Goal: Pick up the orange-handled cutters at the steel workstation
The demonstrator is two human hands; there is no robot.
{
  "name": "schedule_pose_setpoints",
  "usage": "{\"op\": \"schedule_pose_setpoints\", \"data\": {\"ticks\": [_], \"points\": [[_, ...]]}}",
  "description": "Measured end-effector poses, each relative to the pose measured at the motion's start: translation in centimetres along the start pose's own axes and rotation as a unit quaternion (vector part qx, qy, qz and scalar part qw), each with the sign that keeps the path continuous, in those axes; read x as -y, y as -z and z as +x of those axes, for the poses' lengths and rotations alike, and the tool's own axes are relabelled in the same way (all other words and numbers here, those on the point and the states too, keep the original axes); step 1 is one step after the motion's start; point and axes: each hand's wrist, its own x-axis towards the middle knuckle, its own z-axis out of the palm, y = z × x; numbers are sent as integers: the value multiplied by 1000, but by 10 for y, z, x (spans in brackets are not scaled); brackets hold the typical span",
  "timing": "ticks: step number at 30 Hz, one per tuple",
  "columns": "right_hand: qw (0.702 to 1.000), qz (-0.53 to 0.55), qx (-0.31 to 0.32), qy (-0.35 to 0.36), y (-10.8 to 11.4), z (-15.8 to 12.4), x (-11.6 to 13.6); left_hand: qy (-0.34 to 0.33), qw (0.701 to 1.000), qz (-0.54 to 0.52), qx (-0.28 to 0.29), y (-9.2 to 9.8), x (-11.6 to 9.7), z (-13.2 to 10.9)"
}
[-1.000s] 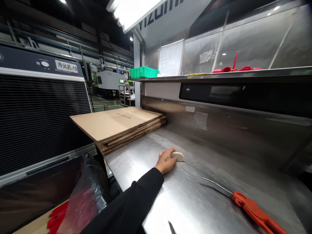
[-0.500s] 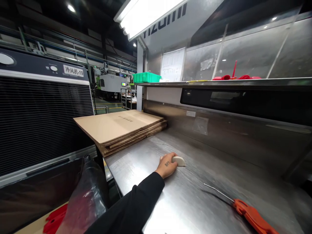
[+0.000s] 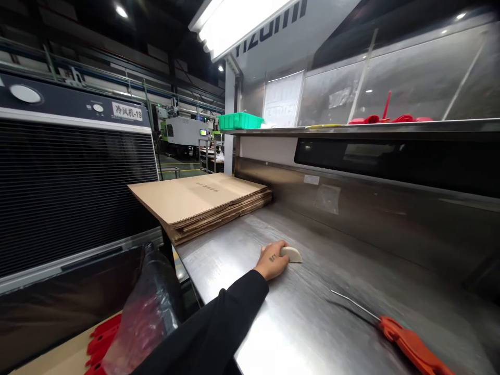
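My left hand [image 3: 273, 259] rests palm down on the metal worktable, its fingers closed around a cream half-round piece [image 3: 292, 255]. The rounded edge of that piece sticks out past my fingertips, and the rest is hidden by the hand. To the right of the hand, an orange-handled tool [image 3: 414, 344] with a thin bent metal rod lies on the table, its handle end cut off by the frame. My right hand is out of view.
Flat cardboard sheets [image 3: 203, 200] are stacked at the table's far left corner. Below on the left, red parts [image 3: 103, 341] lie beside clear plastic film [image 3: 136, 323]. A shelf [image 3: 336, 129] above the table carries a green bin [image 3: 241, 121] and red pieces [image 3: 402, 119]. A cooling unit [image 3: 74, 198] stands left.
The view has turned slightly left, so the scene sits farther right and more red parts show at lower left. My left hand keeps its hold and its place on the table.
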Motion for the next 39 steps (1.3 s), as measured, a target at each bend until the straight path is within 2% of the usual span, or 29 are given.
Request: {"op": "schedule_pose_setpoints", "data": {"ticks": [4, 9, 17, 23, 26, 30, 34, 39], "points": [[999, -15, -3, -28, -8, -1, -7, -2, 1000, 2, 0, 0, -1, 0], [998, 22, -13, -65, -9, -2, -6, -10, 1000, 5, -5, 1, -1, 0], [999, 8, -18, -50, -13, -5, -13, -23, 1000, 6, -5, -2, 2, 2], [993, 56, -11, -103, -4, 1, 5, -16, 1000, 4, -7, 1, -1, 1], [996, 44, -18, -81, -2, 2, 8, -18, 1000, 0, -6, 2, -2, 0], [999, 3, -6, -35, -8, 1, -2, -13, 1000, -5, -6, 2, -2, -1], [1000, 11, 12, -22, -14, 0, -13, -13, 1000, -3, -8, 1, -2, 0], [1000, 19, 13, -13, -11, 0, -18, -16, 1000, 1, -7, 1, -2, 0]]}}
